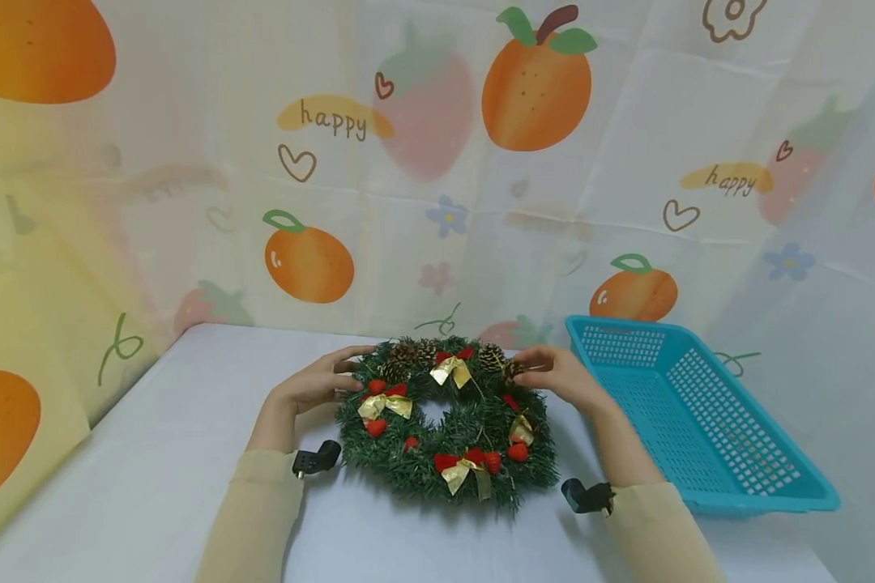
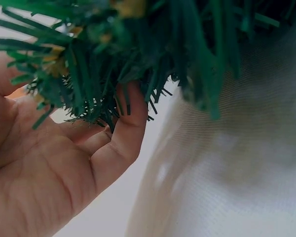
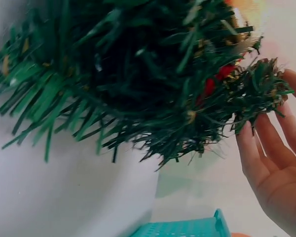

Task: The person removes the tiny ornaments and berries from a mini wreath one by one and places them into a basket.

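Note:
A round green Christmas wreath (image 1: 386,461) lies on the table, trimmed with gold-and-red bows (image 1: 452,368), red berries (image 1: 518,452) and brown pine cones (image 1: 403,354) along its far side. My left hand (image 1: 317,383) grips the wreath's left rim; in the left wrist view its fingers (image 2: 130,113) curl in under the green needles. At the far right of the ring, my right hand (image 1: 557,376) pinches a pine cone (image 1: 512,371) between thumb and fingers. The right wrist view has that hand (image 3: 281,173) at the wreath's edge, its fingertips partly hidden by greenery.
On the right stands a turquoise plastic basket (image 1: 707,421) with perforated walls, close to my right forearm. A white cloth (image 1: 160,470) covers the table. Behind it hangs a curtain (image 1: 423,227) printed with fruit. Each wrist carries a small black camera mount (image 1: 317,459).

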The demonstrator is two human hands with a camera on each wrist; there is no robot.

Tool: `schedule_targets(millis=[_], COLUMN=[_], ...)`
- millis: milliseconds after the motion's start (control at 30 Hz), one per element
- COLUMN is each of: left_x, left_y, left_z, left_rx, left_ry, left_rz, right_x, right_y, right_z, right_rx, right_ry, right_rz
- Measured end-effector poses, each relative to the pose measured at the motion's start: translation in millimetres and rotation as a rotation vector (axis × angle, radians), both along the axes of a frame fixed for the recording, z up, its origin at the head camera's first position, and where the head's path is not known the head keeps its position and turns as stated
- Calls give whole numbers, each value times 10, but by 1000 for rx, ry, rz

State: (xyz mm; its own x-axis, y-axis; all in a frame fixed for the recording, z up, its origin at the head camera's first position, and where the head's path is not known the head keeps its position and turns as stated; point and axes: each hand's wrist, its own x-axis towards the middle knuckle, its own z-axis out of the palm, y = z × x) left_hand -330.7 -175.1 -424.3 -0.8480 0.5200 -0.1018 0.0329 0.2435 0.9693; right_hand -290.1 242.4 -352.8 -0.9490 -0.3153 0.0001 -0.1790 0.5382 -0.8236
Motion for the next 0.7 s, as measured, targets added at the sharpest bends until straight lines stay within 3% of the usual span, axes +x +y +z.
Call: schedule_targets(millis=[367,700], left_x=[-19,3], left_y=[0,1], left_z=[-27,4], left_rx=[-4,-7], left_ry=[-9,-5], left_rz=[3,4], right_x=[94,71], right_y=[36,190], right_z=[206,345], right_rx=[17,-35], right_ry=[35,88], right_rz=[-48,-64])
